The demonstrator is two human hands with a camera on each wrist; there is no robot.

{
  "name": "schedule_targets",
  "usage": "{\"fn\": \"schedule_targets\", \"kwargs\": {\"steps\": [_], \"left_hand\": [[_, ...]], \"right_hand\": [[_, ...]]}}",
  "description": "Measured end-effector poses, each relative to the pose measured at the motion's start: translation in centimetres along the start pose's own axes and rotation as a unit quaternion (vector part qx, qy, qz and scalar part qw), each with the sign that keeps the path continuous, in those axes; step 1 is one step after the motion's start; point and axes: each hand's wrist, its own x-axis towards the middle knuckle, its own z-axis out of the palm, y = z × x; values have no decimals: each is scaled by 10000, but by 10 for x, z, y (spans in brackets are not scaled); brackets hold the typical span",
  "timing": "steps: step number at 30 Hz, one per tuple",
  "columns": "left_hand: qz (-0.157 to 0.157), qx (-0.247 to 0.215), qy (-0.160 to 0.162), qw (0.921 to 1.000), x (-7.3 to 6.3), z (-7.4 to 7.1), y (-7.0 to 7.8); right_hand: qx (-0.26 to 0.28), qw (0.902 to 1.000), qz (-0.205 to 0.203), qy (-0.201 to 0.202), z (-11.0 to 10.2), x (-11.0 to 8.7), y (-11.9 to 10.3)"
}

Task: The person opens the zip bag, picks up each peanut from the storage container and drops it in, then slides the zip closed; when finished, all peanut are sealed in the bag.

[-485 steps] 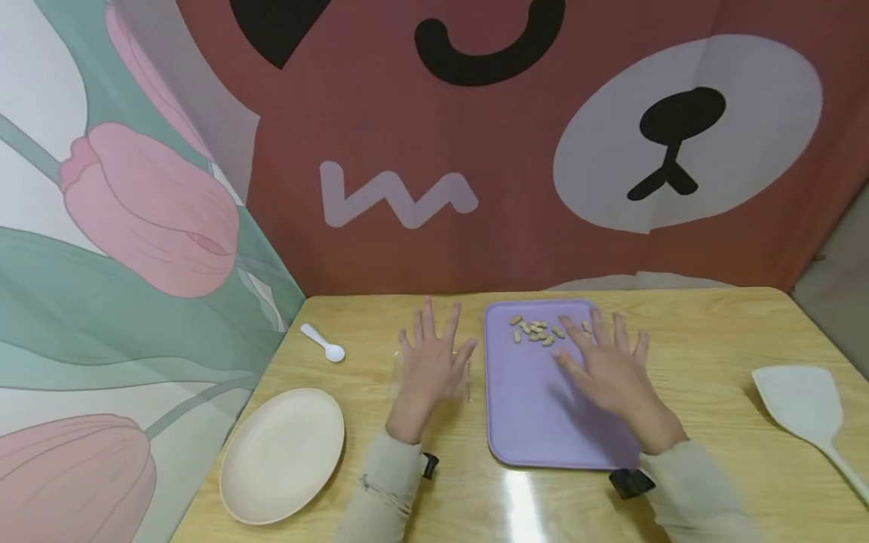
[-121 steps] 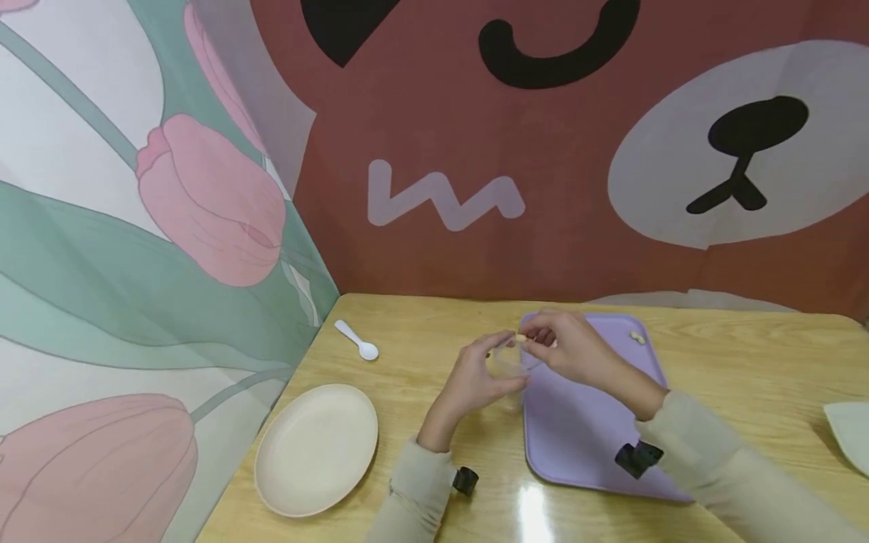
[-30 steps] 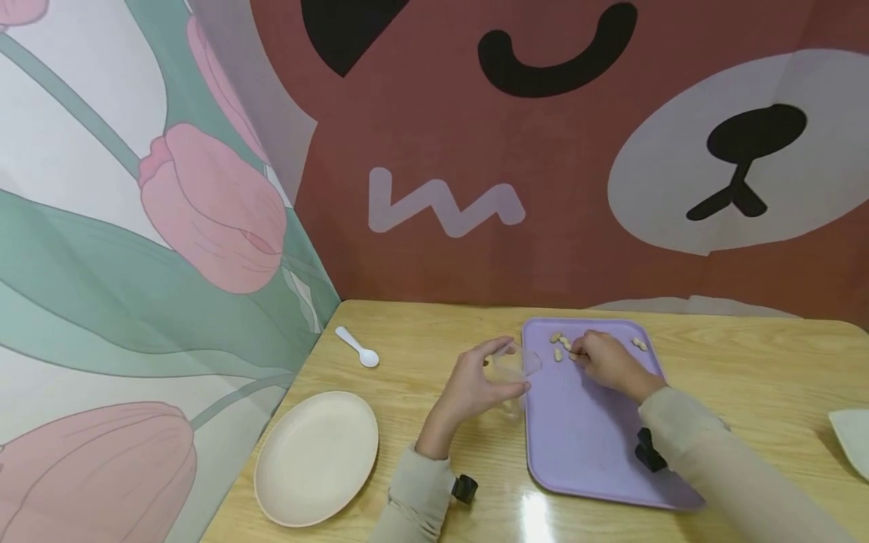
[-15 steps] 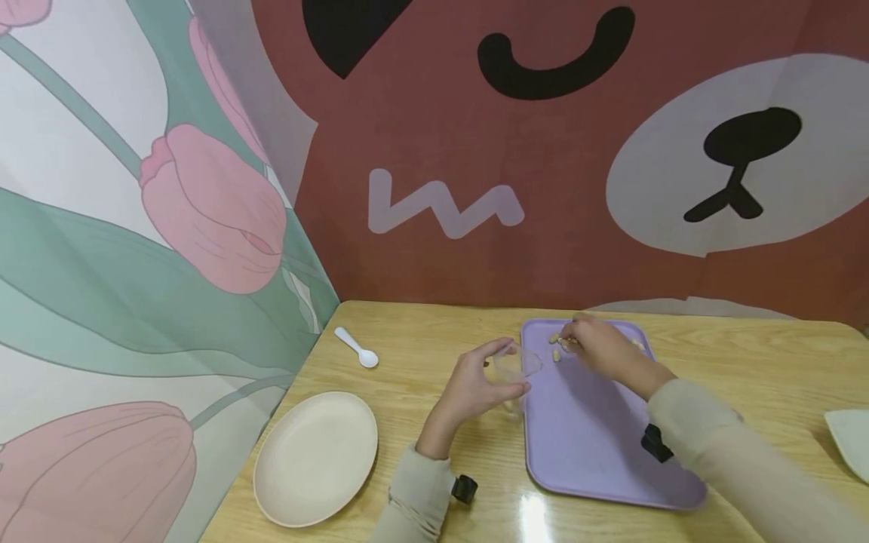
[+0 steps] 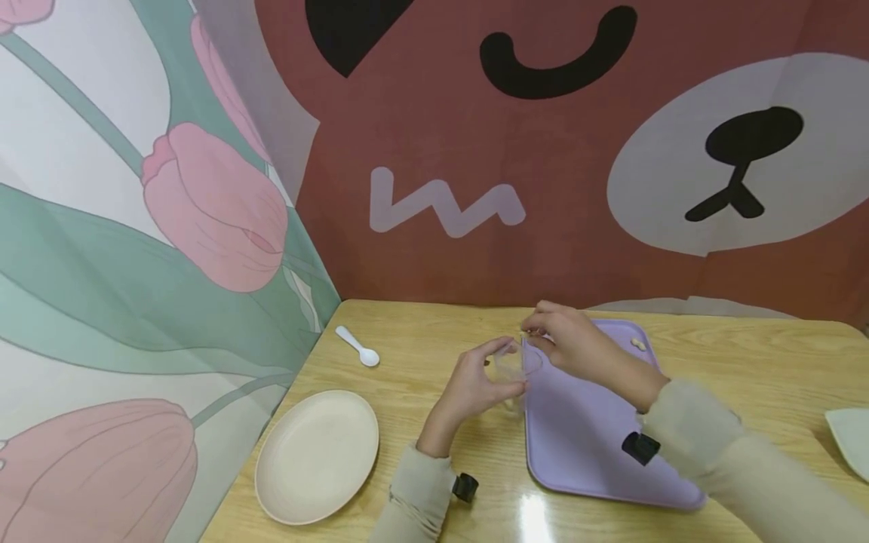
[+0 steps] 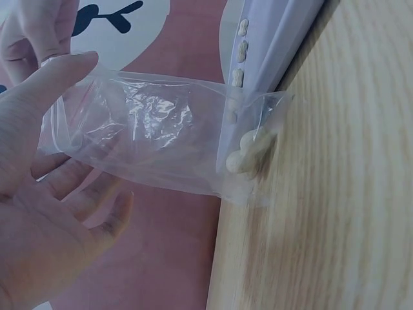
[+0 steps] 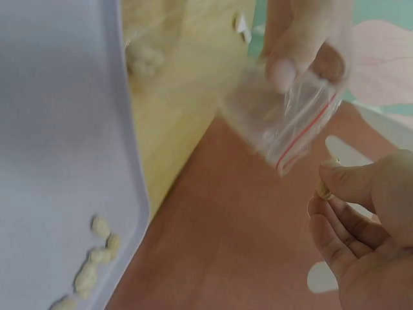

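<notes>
Seemingly partway along — left hand (image 5: 471, 385) holds the clear bag (image 6: 161, 116), bagged peanuts (image 6: 248, 152) inside; right hand (image 5: 577, 351) pinches a single peanut (image 7: 324, 190) near it — loose peanuts (image 7: 86, 279) lie on the tray (image 5: 584, 445).

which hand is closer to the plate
Left. The left hand grips the bag, right of the plate; the right hand is farther right, over the tray.

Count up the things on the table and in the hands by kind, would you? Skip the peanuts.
Purple tray: 1
Plate: 1
Spoon: 1
Clear plastic bag, in the left hand: 1
White item, cut off at the picture's right edge: 1
Total: 5
</notes>
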Motion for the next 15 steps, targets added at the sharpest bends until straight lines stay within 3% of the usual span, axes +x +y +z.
{"fn": "schedule_targets", "kwargs": {"steps": [15], "left_hand": [[-48, -64, -49, 10000, -2, -1, 0]], "right_hand": [[447, 9982, 67, -389, 9, 1, -15]]}}
